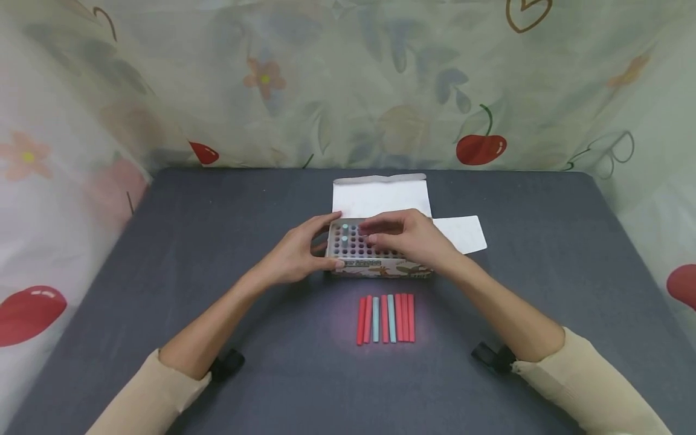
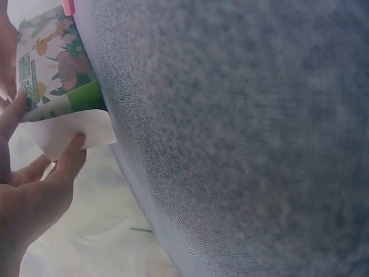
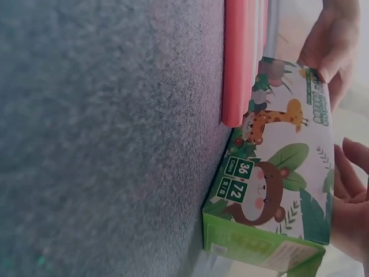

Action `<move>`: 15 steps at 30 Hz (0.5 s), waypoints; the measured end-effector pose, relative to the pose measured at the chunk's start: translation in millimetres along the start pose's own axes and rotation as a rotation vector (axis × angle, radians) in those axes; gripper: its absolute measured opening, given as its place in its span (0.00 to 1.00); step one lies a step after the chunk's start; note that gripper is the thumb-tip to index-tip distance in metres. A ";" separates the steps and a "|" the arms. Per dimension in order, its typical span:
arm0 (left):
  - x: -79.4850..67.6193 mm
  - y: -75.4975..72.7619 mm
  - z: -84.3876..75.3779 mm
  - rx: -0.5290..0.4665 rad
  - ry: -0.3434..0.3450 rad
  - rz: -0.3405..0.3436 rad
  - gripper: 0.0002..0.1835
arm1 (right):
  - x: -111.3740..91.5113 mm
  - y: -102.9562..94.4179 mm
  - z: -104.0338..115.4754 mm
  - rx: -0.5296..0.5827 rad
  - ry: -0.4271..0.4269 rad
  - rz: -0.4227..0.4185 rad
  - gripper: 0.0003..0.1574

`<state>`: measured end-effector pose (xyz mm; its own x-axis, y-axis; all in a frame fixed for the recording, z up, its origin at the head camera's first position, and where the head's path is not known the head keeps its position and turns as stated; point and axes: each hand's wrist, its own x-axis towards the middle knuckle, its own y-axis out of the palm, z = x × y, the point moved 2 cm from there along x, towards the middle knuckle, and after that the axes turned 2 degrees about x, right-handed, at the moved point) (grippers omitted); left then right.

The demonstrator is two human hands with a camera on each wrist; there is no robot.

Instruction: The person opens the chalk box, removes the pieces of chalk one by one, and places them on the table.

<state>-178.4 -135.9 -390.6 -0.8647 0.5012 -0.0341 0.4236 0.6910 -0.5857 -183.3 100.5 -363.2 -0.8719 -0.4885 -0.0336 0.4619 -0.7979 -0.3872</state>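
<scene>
A printed cardboard chalk box (image 1: 380, 269) stands with its lid back, showing a tray of round holes (image 1: 356, 246). Two pale teal chalk sticks (image 1: 345, 240) poke up from holes near its left end. My left hand (image 1: 298, 251) grips that end, thumb at the front and a finger at the back corner; its fingers touch a white end flap (image 2: 69, 130) in the left wrist view. Over the tray hovers my right hand (image 1: 410, 238), thumb and fingertips bent down close together above the holes. Whether a stick is between them is hidden.
Several red and two teal chalk sticks (image 1: 385, 319) lie in a row in front of the box. The white lid (image 1: 380, 198) spreads behind it, and a side flap (image 1: 462, 232) sticks out right. Printed cloth (image 1: 348, 90) hangs behind the dark table (image 1: 244, 205).
</scene>
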 end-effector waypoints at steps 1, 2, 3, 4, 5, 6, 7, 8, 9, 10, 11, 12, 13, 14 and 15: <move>0.2 -0.2 0.0 0.000 0.000 0.001 0.49 | 1.9 0.7 -0.1 -0.004 -0.002 0.000 0.19; 0.3 -0.4 0.0 0.000 0.001 0.002 0.49 | 3.9 1.3 -0.4 -0.013 -0.006 0.000 0.20; 0.5 -0.7 0.1 0.000 0.001 0.003 0.49 | 5.8 1.9 -0.5 -0.025 -0.013 -0.001 0.20; 0.7 -0.9 0.2 -0.001 0.003 0.004 0.49 | 7.9 2.7 -0.6 -0.035 -0.023 -0.002 0.20; 0.9 -1.1 0.3 -0.002 0.005 0.005 0.49 | 10.0 3.5 -0.6 -0.044 -0.031 -0.002 0.20; 1.1 -1.3 0.4 -0.001 0.006 0.005 0.49 | 11.9 4.3 -0.3 -0.059 -0.039 -0.004 0.20; 1.2 -1.4 0.4 -0.001 0.007 0.006 0.49 | 13.8 5.1 -0.4 -0.064 -0.043 -0.002 0.20; 1.3 -1.5 0.3 -0.002 0.009 0.007 0.49 | 15.6 5.9 -0.6 -0.074 -0.045 -0.002 0.20; 1.3 -1.6 0.1 -0.003 0.009 0.007 0.49 | 17.2 6.6 -0.7 -0.085 -0.047 -0.002 0.20; 1.2 -1.6 -0.2 -0.003 0.009 0.008 0.49 | 18.7 7.4 -1.0 -0.093 -0.047 -0.002 0.20; 1.1 -1.6 -0.3 -0.003 0.007 0.009 0.49 | 20.0 8.1 -1.0 -0.101 -0.044 -0.003 0.19; 0.9 -1.5 -0.6 -0.004 0.006 0.010 0.49 | 21.2 8.8 -1.0 -0.112 -0.044 -0.002 0.19; 0.6 -1.4 -0.9 -0.006 0.004 0.011 0.49 | 22.7 9.5 -1.4 -0.120 -0.049 -0.003 0.19; 0.4 -1.4 -1.1 -0.006 0.003 0.010 0.49 | 23.8 10.1 -1.4 -0.131 -0.053 -0.004 0.19; 0.2 -1.3 -1.2 -0.006 0.002 0.011 0.49 | 24.9 10.6 -1.6 -0.142 -0.058 -0.006 0.19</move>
<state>-178.9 -136.1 -388.8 -0.8594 0.5098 -0.0387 0.4346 0.6886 -0.5804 -200.4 80.4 -369.7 -0.8620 -0.5065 0.0210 0.4253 -0.7452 -0.5137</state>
